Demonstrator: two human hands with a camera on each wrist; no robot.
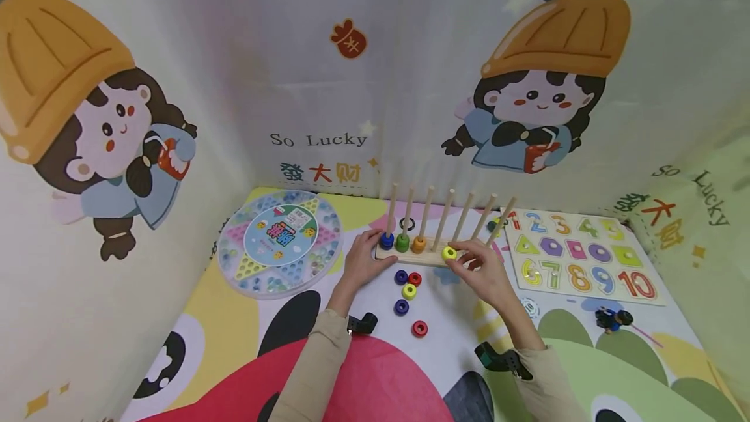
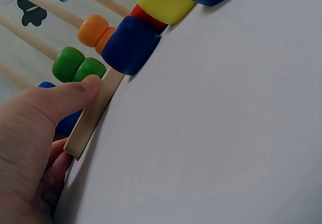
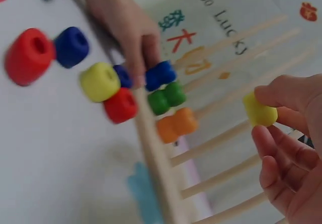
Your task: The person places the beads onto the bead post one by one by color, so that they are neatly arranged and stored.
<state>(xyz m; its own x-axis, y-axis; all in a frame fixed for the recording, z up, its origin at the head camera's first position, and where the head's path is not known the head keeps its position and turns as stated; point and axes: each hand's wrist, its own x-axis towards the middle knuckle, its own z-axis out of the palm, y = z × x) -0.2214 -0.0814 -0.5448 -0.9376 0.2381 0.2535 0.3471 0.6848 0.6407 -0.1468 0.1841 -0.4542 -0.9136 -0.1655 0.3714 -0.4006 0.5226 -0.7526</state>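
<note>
A wooden peg rack [image 1: 430,258] with several upright pegs stands at the back of the table. Blue beads, green beads [image 3: 167,98] and orange beads [image 3: 177,125] sit low on its three leftmost pegs, two to a peg. My left hand [image 1: 364,259] grips the rack's left end, thumb along the front edge of the base [image 2: 95,114]. Between thumb and fingertips, my right hand [image 1: 482,269] pinches a yellow bead [image 3: 260,109], held off the table beside the bare pegs. Loose in front of the rack lie a yellow bead [image 1: 409,291], two blue beads [image 1: 401,307] and two red beads [image 1: 419,329].
A round board game [image 1: 328,239] with a clear cover lies to the left. On the right is a number and shape puzzle board [image 1: 565,266], with a small dark figure [image 1: 612,320] in front of it. A printed curtain [image 1: 410,96] hangs close behind the rack.
</note>
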